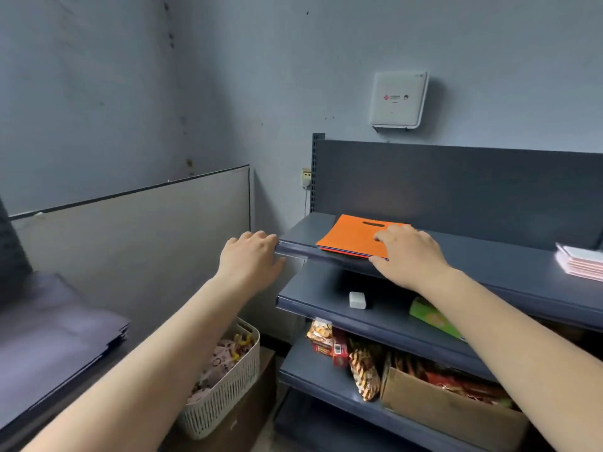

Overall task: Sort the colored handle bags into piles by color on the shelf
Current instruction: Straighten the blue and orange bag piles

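Note:
A flat stack of handle bags (350, 236) lies on the top shelf (489, 259), near its left end. An orange bag with a slot handle is on top, and blue and red edges show beneath it. My right hand (409, 254) lies on the stack's right part, fingers on the orange bag and thumb at the stack's front edge. My left hand (249, 257) is at the shelf's front left corner, fingertips touching the edge strip. A pile of pale pink bags (580, 261) sits at the shelf's right end.
On the second shelf are a small white cube (357, 300) and a green packet (434, 318). Snack packs and a cardboard box (450, 409) fill the third shelf. A white basket (225, 383) stands on the floor to the left, beside a dark surface (55, 340).

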### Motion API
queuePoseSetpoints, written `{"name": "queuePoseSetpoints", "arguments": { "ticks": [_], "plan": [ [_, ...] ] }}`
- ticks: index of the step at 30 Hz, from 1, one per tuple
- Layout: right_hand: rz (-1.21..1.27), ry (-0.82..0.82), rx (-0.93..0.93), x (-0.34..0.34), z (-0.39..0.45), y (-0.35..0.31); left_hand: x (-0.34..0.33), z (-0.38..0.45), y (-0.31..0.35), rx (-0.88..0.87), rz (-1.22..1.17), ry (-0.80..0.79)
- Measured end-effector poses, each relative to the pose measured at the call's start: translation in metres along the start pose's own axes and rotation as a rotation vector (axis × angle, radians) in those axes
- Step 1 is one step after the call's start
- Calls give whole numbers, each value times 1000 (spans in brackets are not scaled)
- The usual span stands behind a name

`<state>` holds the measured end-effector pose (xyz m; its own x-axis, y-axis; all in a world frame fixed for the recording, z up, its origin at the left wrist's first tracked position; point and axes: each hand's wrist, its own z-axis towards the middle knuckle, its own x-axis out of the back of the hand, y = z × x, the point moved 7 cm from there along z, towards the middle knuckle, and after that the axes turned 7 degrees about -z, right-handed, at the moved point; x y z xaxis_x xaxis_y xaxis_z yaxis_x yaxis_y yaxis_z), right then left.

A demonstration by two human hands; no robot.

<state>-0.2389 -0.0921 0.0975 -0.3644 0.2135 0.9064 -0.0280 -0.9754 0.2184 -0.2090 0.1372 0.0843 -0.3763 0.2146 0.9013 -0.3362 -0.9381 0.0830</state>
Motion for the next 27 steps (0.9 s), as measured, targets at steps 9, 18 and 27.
{"name": "queuePoseSetpoints", "arguments": {
  "ticks": [9,18,27],
  "plan": [
    [23,-86,-150,-75,73,77,-103,123,55,-98,-152,-101],
    [138,-228,-285,-173,134,119,-205,207,71,-158,-203,-232],
    [170,-432,-459,-247,150,156,-262,234,79,-149,-361,-346]
  ]
}}
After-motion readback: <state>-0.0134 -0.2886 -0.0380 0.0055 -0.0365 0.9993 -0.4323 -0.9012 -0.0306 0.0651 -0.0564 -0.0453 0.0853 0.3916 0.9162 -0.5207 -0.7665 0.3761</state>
